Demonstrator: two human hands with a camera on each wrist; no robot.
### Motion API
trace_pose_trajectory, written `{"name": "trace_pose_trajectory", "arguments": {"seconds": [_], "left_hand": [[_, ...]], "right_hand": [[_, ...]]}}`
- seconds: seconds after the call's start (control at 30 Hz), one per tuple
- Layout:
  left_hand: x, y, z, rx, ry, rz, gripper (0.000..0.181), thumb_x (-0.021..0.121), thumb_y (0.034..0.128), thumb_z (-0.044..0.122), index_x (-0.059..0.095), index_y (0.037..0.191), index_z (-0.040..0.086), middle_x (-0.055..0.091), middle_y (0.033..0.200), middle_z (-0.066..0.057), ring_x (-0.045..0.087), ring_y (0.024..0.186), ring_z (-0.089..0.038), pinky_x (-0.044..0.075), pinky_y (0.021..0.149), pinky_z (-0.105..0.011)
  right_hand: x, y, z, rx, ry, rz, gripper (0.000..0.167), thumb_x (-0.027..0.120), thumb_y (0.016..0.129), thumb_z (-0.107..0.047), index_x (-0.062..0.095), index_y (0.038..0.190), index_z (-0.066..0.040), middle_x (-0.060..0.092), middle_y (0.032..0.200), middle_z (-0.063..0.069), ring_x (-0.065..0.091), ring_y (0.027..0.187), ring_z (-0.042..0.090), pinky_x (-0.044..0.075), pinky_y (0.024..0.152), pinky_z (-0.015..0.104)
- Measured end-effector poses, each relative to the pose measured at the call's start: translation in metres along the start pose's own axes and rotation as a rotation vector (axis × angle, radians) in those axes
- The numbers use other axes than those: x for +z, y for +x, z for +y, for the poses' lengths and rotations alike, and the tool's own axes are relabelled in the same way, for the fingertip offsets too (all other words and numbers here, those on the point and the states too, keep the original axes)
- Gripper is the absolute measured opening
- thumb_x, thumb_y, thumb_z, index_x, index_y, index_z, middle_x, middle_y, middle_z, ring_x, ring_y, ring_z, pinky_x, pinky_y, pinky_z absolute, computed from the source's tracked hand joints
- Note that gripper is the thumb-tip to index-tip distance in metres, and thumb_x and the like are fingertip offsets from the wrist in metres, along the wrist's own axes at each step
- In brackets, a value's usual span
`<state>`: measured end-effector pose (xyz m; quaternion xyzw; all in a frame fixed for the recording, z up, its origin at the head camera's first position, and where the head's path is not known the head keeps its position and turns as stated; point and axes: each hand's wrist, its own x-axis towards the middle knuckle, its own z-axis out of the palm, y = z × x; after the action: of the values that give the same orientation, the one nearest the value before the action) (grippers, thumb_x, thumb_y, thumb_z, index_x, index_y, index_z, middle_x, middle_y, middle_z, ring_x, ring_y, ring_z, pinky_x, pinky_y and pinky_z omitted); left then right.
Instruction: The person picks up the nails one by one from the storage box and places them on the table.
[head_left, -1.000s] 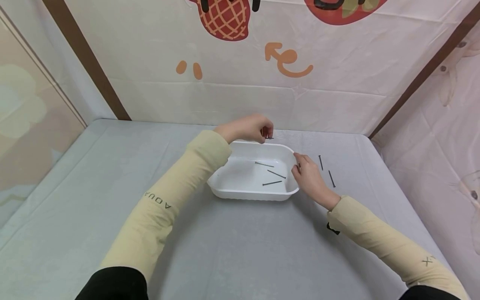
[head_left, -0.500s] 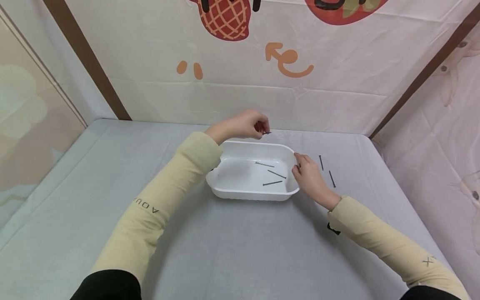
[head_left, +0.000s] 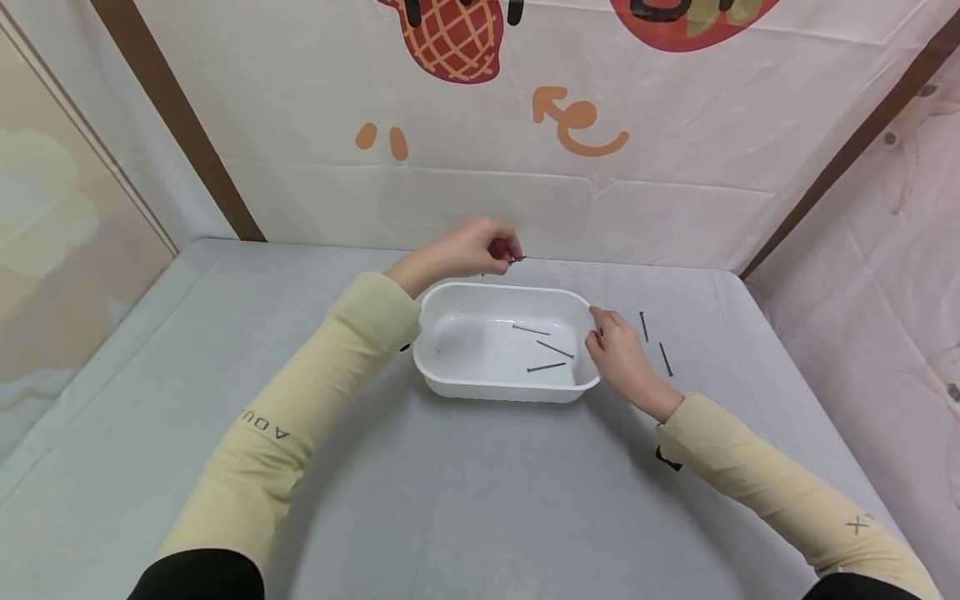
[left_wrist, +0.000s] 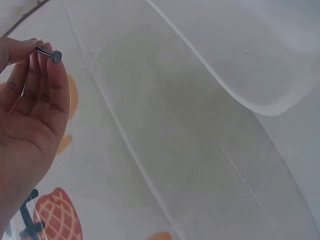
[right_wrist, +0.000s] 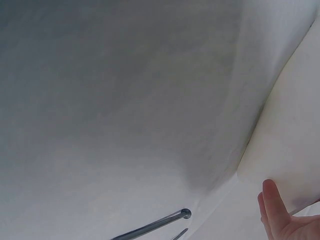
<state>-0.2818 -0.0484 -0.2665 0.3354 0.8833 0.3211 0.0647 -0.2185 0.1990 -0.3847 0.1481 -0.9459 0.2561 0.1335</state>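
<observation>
In the head view my left hand is raised beyond the far rim of a white plastic tray. Its thumb and fingertips pinch a nail, whose flat round head faces the left wrist camera. My right hand holds the tray's right end, the thumb by the rim and the fingers against the outer wall. Inside the tray lie three loose nails: one far, one in the middle and one near.
Right of the tray, two more nails lie on the grey cloth-covered table, one farther back and one nearer. A small dark speck shows behind the tray, too small to identify. A printed fabric wall rises at the back.
My left hand has moved left and slightly farther back with the nail, uncovering the tray's left end. The right hand, the tray and the other nails have stayed in place.
</observation>
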Motion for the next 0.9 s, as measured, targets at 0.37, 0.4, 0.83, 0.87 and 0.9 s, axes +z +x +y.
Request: {"name": "trace_pose_trajectory", "arguments": {"seconds": [0.37,0.4,0.83,0.87,0.9], "left_hand": [[-0.005,-0.013,-0.004,0.000,-0.071,0.070,0.016,0.055,0.0779,-0.004,0.062,0.092,-0.003,0.061,0.082,-0.010,0.053,0.075,-0.019,0.044,0.064,-0.021],[-0.005,-0.015,-0.004,-0.003,-0.078,0.072,0.016,0.055,0.0780,-0.004,0.062,0.092,-0.003,0.061,0.083,-0.011,0.053,0.076,-0.019,0.044,0.065,-0.021],[-0.007,-0.029,-0.011,-0.068,-0.115,0.085,0.015,0.056,0.0804,-0.002,0.062,0.094,-0.003,0.061,0.085,-0.011,0.053,0.077,-0.019,0.046,0.066,-0.021],[-0.007,-0.030,-0.011,-0.072,-0.116,0.086,0.015,0.056,0.0805,-0.002,0.062,0.095,-0.003,0.061,0.085,-0.011,0.053,0.077,-0.019,0.046,0.065,-0.021],[-0.007,-0.031,-0.012,-0.075,-0.122,0.086,0.015,0.056,0.0805,-0.003,0.062,0.095,-0.003,0.061,0.084,-0.011,0.053,0.076,-0.019,0.045,0.064,-0.021]], "right_hand": [[-0.001,-0.001,-0.001,0.010,0.007,-0.010,0.041,0.045,0.089,-0.002,0.043,0.127,0.011,0.051,0.118,0.027,0.056,0.083,0.026,0.052,0.062,0.032],[-0.001,-0.001,0.000,0.008,0.006,-0.010,0.041,0.045,0.089,-0.002,0.043,0.127,0.011,0.051,0.118,0.027,0.056,0.082,0.026,0.052,0.062,0.032],[0.000,-0.001,0.000,0.000,0.000,-0.008,0.040,0.045,0.088,-0.001,0.044,0.127,0.012,0.051,0.118,0.028,0.056,0.083,0.026,0.052,0.063,0.033],[0.000,-0.001,0.000,-0.001,0.001,-0.007,0.040,0.045,0.088,-0.001,0.044,0.126,0.012,0.051,0.118,0.028,0.056,0.083,0.027,0.052,0.063,0.033],[0.000,-0.001,0.000,-0.001,0.003,-0.007,0.040,0.045,0.088,0.000,0.044,0.126,0.012,0.051,0.118,0.028,0.056,0.084,0.027,0.052,0.064,0.034]]}}
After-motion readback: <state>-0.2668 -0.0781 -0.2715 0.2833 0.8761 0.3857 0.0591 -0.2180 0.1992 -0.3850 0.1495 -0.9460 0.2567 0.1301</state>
